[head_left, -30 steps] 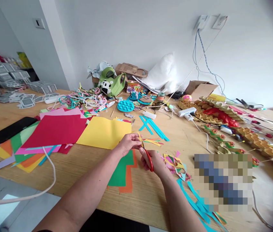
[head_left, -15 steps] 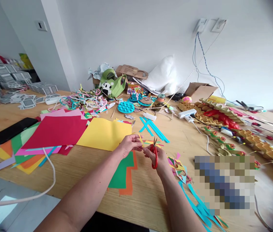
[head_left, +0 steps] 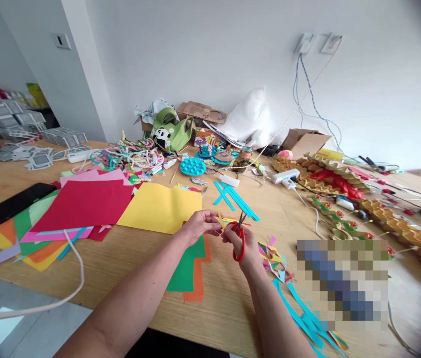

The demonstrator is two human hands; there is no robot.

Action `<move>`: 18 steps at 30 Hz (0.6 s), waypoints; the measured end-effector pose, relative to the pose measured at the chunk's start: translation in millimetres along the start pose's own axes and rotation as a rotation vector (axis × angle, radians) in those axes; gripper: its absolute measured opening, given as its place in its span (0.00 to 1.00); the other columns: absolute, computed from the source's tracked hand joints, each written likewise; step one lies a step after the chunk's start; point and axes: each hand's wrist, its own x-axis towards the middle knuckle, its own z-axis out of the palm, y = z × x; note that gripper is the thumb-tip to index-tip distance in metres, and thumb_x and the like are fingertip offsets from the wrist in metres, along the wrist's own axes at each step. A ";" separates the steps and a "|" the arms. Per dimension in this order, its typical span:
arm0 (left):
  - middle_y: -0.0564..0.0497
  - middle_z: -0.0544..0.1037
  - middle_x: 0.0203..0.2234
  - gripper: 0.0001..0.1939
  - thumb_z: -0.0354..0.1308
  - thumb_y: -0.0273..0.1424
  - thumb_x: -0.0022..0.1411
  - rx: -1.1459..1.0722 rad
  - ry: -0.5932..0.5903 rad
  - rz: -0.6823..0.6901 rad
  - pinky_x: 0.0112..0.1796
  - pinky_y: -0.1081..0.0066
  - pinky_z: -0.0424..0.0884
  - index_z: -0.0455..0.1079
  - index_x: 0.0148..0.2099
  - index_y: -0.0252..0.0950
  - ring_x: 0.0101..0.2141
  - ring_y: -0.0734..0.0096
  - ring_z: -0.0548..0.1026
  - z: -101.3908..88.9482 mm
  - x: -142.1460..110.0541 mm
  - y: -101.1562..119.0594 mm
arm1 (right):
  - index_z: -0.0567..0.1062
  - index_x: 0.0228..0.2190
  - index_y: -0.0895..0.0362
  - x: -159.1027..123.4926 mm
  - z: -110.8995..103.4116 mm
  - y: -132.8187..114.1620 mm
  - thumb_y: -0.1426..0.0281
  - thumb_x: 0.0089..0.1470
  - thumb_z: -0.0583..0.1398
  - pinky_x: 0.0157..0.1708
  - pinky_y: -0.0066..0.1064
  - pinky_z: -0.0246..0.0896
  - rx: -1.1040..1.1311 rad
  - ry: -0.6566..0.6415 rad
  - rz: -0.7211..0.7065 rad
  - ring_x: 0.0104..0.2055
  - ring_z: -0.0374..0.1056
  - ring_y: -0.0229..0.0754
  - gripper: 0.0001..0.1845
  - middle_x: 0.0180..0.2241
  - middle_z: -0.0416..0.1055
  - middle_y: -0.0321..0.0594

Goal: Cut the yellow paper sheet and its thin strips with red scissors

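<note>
Evidently both hands are occupied, and they meet just off the near right corner of a flat yellow rectangular paper sheet (head_left: pixel 161 205), the landmark here. The left hand (head_left: pixel 198 226) is narrowed to a pinch on a narrow yellow paper strip (head_left: pixel 220 219), which rises from the fingertips, probably so that its free end stays clear of the fingers. The right hand (head_left: pixel 248 248) holds a pair of red-handled metal scissors (head_left: pixel 244 241), blades pointing away from the person. That hold seems to leave its thumb and forefinger free to work near the strip; whether they touch it, I cannot tell.

Nearer the person than the yellow sheet, a green paper sheet (head_left: pixel 184 273) lies over an orange paper sheet (head_left: pixel 198 288), partly hidden by the left arm. A large dark red paper sheet (head_left: pixel 85 204) tops a mixed stack just left of the yellow sheet, perhaps keeping stock apart from cut pieces. Right of the yellow sheet, crossed bright blue paper strips (head_left: pixel 236 199) lie on the pale wooden table (head_left: pixel 128 278), likely grouped by colour. Farther right and nearer the person sits a tangle of multicoloured paper scraps (head_left: pixel 273 259), seemingly offcuts, kept within the right arm's reach.
</note>
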 end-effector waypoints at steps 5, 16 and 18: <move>0.50 0.73 0.21 0.10 0.63 0.33 0.47 0.087 0.180 0.085 0.29 0.69 0.67 0.71 0.31 0.31 0.24 0.71 0.71 -3.3 2.4 4.5 | 0.68 0.20 0.58 -2.0 -2.9 -5.1 0.69 0.48 0.58 0.28 0.27 0.58 -0.019 -0.013 -0.018 0.25 0.63 0.37 0.09 0.20 0.68 0.36; 0.46 0.79 0.34 0.15 0.53 0.38 0.58 0.516 -0.040 0.291 0.44 0.66 0.65 0.77 0.35 0.35 0.39 0.62 0.73 3.0 -7.2 12.3 | 0.65 0.19 0.57 -2.5 -18.5 -9.3 0.72 0.47 0.57 0.25 0.27 0.53 -0.190 -0.179 -0.069 0.24 0.59 0.36 0.07 0.19 0.64 0.33; 0.45 0.79 0.32 0.14 0.55 0.37 0.57 0.582 -0.034 0.293 0.41 0.67 0.66 0.77 0.35 0.35 0.37 0.63 0.73 1.4 -5.9 10.7 | 0.66 0.20 0.57 -1.6 -21.6 -10.1 0.71 0.46 0.57 0.24 0.27 0.53 -0.200 -0.137 -0.060 0.23 0.59 0.36 0.06 0.19 0.63 0.33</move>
